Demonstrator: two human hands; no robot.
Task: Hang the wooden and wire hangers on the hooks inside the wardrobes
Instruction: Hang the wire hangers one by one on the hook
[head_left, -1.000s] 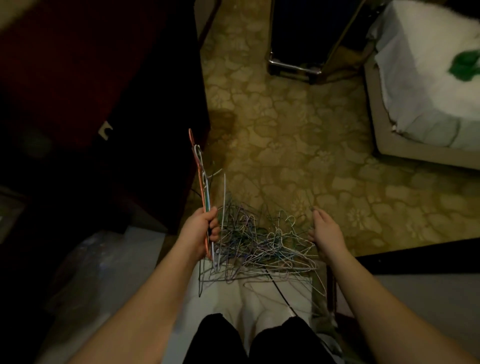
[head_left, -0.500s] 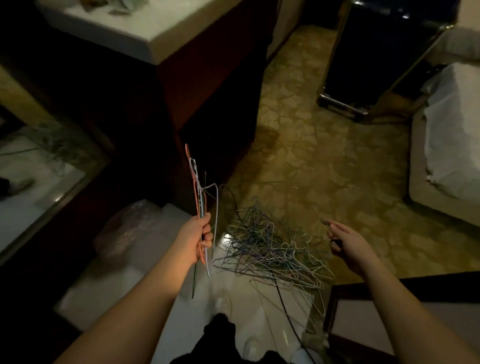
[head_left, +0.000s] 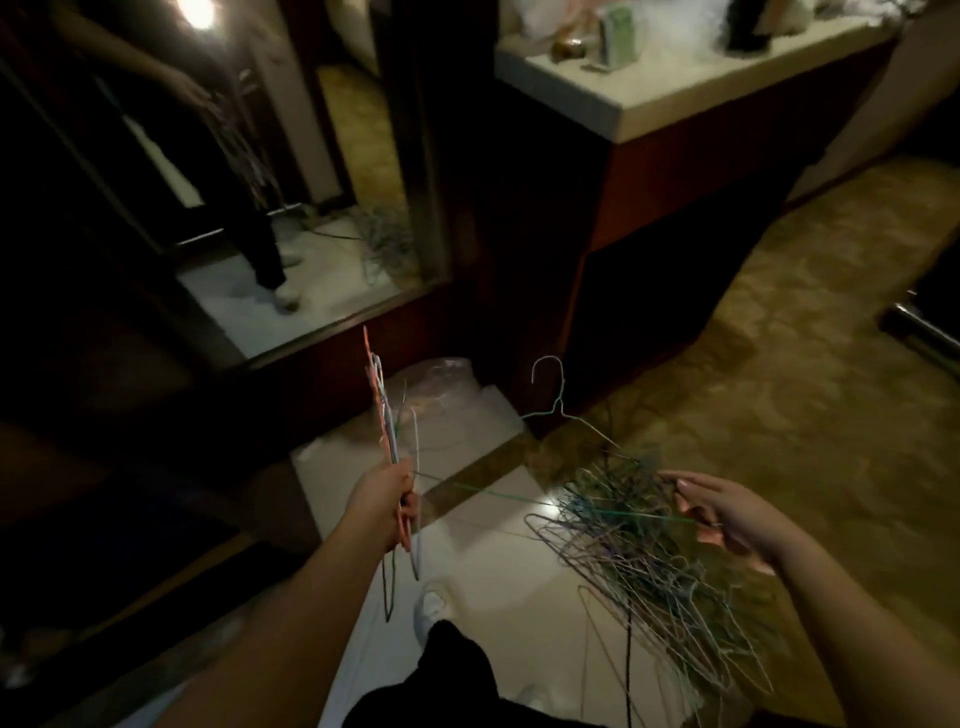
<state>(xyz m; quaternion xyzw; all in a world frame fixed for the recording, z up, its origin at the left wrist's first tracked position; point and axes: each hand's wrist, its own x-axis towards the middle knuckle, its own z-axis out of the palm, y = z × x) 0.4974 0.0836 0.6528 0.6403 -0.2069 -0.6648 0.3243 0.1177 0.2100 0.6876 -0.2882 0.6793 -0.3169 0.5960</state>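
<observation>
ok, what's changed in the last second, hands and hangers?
The right hand, empty and beside the wire hanger pile a second ago, now pinches a green wire hanger that stretches across to the left hand. The head camera swung up and left, bringing a mirror into view. Unchanged: the left hand keeps its grip on the upright hanger bundle.

thin wire hangers (head_left: 639, 545) (glossy floor (head_left: 493, 561))

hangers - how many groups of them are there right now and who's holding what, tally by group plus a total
Bunch of hangers gripped in the left hand: 1
Tangled heap of wire hangers on the floor: 1
Green hanger pinched by the right hand: 1
Hanger standing hook-up at the heap's far edge: 1
Total: 4 groups; single hangers in the bunch and heap are too tangled to count.
</observation>
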